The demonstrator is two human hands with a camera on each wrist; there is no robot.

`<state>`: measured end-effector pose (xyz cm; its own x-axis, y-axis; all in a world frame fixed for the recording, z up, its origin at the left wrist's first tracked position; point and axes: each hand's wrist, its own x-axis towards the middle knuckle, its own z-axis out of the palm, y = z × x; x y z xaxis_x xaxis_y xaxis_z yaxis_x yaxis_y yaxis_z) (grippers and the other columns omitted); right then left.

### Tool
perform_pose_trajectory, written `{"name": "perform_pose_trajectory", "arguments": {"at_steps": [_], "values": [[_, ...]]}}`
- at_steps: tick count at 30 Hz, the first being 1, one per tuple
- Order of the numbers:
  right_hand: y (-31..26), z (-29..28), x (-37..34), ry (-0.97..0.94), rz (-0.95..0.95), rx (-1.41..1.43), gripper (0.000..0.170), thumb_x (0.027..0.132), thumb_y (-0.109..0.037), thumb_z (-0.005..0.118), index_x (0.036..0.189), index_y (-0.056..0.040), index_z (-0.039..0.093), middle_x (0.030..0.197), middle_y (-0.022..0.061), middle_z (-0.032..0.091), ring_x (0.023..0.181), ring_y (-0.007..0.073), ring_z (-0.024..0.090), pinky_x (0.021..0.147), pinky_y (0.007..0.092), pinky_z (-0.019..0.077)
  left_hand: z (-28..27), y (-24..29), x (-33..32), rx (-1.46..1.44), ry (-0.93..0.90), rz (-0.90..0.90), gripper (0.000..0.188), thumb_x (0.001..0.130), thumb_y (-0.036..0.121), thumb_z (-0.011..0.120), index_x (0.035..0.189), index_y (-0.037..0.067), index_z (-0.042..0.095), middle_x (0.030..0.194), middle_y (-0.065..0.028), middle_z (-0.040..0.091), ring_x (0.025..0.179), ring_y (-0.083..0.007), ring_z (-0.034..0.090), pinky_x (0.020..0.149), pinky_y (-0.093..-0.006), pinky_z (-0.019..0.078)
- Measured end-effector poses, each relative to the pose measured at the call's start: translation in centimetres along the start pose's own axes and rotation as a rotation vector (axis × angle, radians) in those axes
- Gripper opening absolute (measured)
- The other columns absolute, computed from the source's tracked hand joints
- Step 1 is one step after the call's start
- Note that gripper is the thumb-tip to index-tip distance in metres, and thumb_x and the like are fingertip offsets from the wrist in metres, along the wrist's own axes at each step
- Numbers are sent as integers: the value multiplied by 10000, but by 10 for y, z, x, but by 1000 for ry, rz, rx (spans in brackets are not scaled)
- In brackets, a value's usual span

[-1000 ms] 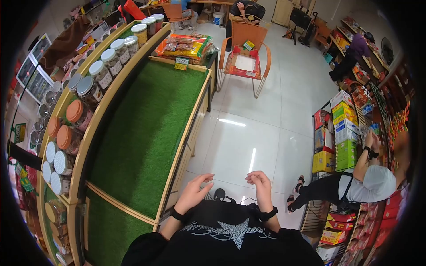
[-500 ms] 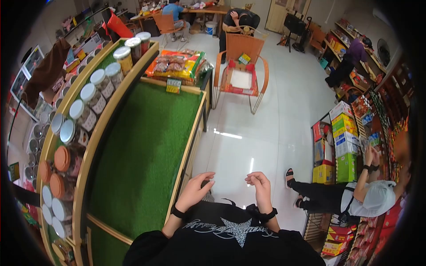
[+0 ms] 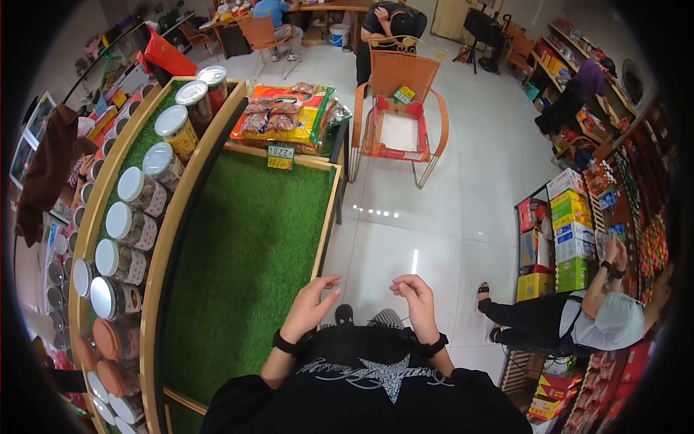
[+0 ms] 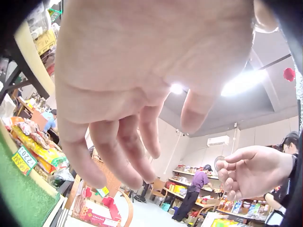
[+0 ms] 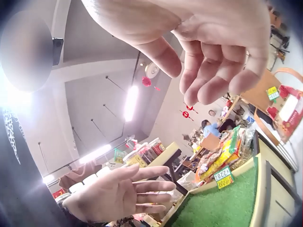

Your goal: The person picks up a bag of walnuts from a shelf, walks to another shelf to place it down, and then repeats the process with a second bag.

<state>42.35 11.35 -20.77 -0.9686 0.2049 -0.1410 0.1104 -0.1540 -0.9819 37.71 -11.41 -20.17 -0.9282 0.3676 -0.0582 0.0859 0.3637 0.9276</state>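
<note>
My left hand (image 3: 312,307) hangs in the air before my chest, fingers loosely bent, thumb apart, holding nothing. Level with it, my right hand (image 3: 417,302) is raised in the same way, also with nothing in it. A gap separates the two hands. In the left wrist view, the left hand's relaxed fingers (image 4: 123,151) droop near the camera and the right hand (image 4: 258,171) shows beyond. In the right wrist view the left hand (image 5: 118,194) has its fingers extended. Nearest to the left hand is a display bin lined with green turf (image 3: 246,260).
Lidded jars (image 3: 130,224) line the shelf at left. Bagged snacks (image 3: 285,119) and a price tag (image 3: 280,157) are at the bin's far end. A wicker chair (image 3: 406,65) holds a red box (image 3: 397,134). At right, a person in a white cap (image 3: 603,318) stands by stacked boxes (image 3: 571,224).
The head view has shifted, with the bin and jars nearer and larger. Both hands keep nearly the same pose. The person at right has moved their feet.
</note>
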Motion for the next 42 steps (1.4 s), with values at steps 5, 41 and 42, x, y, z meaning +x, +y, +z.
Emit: {"name": "perform_pose_trajectory", "arguments": {"at_steps": [5, 41, 42], "values": [[9, -13, 36, -25, 38, -34, 131, 871, -67, 469, 913, 0, 574, 824, 73, 618, 777, 124, 565, 716, 243, 430, 6, -10, 22, 11, 8, -65, 320, 841, 154, 557, 1125, 8, 546, 1013, -124, 612, 937, -202, 590, 840, -311, 451], [-62, -119, 345, -291, 40, -167, 141, 866, -68, 478, 940, 4, 575, 843, 74, 618, 799, 131, 564, 739, 247, 429, 75, 46, 310, 8, 209, -107, 312, 841, 214, 556, 1089, 25, 551, 1006, -149, 595, 953, -273, 572, 827, -342, 444], [-65, -114, 354, -292, 53, -169, 141, 866, -66, 478, 940, 4, 575, 847, 75, 618, 799, 132, 564, 738, 246, 429, 71, 43, 318, 12, 195, -118, 314, 841, 215, 556, 1092, 26, 551, 1007, -149, 594, 955, -272, 571, 827, -339, 444]]}}
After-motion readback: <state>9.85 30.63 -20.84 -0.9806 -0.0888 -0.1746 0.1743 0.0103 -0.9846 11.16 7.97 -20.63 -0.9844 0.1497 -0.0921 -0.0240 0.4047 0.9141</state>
